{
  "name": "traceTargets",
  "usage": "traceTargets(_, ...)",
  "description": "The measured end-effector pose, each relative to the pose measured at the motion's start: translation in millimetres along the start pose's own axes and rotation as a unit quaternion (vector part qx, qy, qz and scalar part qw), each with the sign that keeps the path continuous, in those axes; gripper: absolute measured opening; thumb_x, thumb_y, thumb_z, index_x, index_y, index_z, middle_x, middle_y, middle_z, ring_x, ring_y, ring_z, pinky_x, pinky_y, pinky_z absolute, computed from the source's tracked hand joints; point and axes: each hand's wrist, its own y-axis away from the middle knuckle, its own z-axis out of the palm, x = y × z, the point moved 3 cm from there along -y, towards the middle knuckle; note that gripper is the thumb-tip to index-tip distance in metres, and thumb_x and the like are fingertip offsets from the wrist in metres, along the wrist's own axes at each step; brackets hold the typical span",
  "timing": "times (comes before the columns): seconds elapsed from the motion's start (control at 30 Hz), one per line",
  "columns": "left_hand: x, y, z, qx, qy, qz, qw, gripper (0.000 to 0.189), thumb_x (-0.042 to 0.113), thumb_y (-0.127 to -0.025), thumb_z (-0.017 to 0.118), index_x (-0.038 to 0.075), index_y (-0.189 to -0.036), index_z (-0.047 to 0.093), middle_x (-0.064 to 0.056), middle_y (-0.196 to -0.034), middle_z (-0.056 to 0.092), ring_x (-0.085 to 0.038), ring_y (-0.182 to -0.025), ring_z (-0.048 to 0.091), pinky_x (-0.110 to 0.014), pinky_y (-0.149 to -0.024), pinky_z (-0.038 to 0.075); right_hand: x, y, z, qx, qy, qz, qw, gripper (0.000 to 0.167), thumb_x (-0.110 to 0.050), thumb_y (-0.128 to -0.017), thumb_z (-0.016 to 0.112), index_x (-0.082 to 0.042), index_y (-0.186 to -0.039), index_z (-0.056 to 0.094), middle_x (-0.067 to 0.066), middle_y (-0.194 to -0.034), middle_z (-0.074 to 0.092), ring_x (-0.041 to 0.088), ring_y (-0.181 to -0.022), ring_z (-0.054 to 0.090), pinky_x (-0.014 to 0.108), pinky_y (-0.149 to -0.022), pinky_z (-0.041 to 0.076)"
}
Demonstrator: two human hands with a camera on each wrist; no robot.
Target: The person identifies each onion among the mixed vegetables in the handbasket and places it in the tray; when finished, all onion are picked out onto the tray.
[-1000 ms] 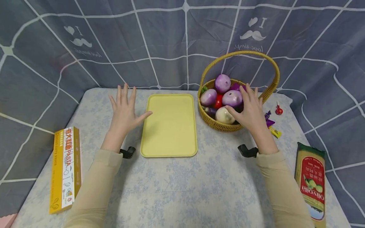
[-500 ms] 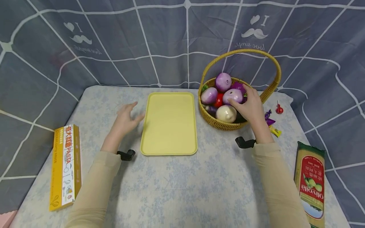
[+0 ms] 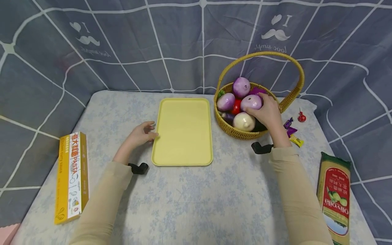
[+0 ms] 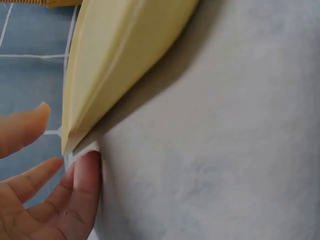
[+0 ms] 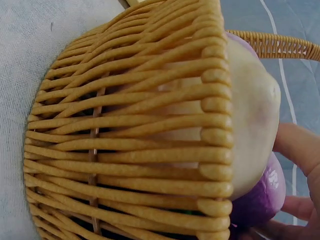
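Note:
My right hand (image 3: 269,112) is over the right side of a wicker basket (image 3: 235,134), thumb and fingers curled around a glossy purple onion (image 3: 251,102) lying on top of the pile. Beside the thumb is a whitish onion (image 3: 244,121), large in the right wrist view above the basket's woven wall (image 5: 135,130). My left hand (image 3: 139,134) is at the left edge of a yellow tray (image 3: 182,132), thumb at the rim. In the left wrist view its fingers (image 4: 86,172) are bent low by the tray's corner, and its thumb is apart from them with nothing between.
More purple onions (image 3: 241,86) and a red item (image 3: 236,107) fill the basket under its tall handle (image 3: 260,53). Wrapped candies (image 3: 290,127) and a red lollipop (image 3: 301,116) lie right of it. A pasta box (image 3: 71,177) lies left, a pasta bag (image 3: 334,199) right.
My right hand has closed from spread fingers onto the purple onion in the basket. My left hand has come down and nearer to me, from raised and spread to the tray's left edge.

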Motion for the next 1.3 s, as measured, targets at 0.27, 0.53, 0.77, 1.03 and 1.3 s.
traceTargets(0.27,1.8,-4.5,8.2,0.014,-0.015,-0.001,0.9998,0.070,0.013,-0.096,0.064,0.002,-0.155,0.028,-0.025,-0.142,0.045,-0.038,-0.126,0.049,-0.042,-0.094,0.052,0.0,-2.4,0.4,-0.013,-0.005,0.017,0.9997,0.089,-0.042,-0.086,0.072,-0.002,-0.153,0.030,0.026,-0.153,0.034,0.045,-0.141,0.030,0.061,-0.115,0.026)
traceTargets(0.53,1.4,-6.5,12.3,0.025,0.002,-0.005,0.9997,0.070,0.003,-0.095,0.061,0.004,-0.156,0.026,-0.022,-0.137,0.046,-0.028,-0.108,0.049,-0.033,-0.083,0.048,1.3,-7.7,-0.7,0.022,-0.007,0.008,0.9997,0.082,-0.040,-0.084,0.074,0.000,-0.147,0.040,0.027,-0.147,0.043,0.046,-0.135,0.036,0.059,-0.114,0.028)
traceTargets(0.77,0.2,-6.8,11.9,0.044,0.020,-0.006,0.9988,0.067,0.000,-0.095,0.059,0.004,-0.155,0.028,-0.023,-0.134,0.047,-0.029,-0.110,0.050,-0.032,-0.083,0.049,3.5,-0.8,-1.6,0.049,-0.045,0.015,0.9976,0.081,-0.040,-0.084,0.075,-0.001,-0.146,0.042,0.023,-0.147,0.045,0.043,-0.136,0.039,0.057,-0.114,0.032)
traceTargets(1.03,0.1,-5.2,14.4,0.040,0.013,0.002,0.9991,0.063,0.005,-0.097,0.057,0.007,-0.155,0.031,-0.024,-0.137,0.048,-0.036,-0.120,0.052,-0.037,-0.089,0.053,-20.9,25.6,-3.4,0.070,-0.121,0.009,0.9901,0.084,-0.047,-0.080,0.079,-0.009,-0.146,0.046,0.015,-0.143,0.051,0.033,-0.127,0.048,0.051,-0.108,0.039)
traceTargets(1.3,-5.0,1.5,18.0,0.043,0.032,-0.007,0.9986,0.064,0.006,-0.097,0.057,0.008,-0.155,0.031,-0.025,-0.136,0.047,-0.036,-0.119,0.051,-0.037,-0.089,0.055,-89.8,22.6,60.9,-0.010,-0.215,-0.070,0.9740,0.072,-0.030,-0.078,0.084,-0.009,-0.140,0.053,0.013,-0.133,0.059,0.028,-0.112,0.061,0.042,-0.095,0.051)
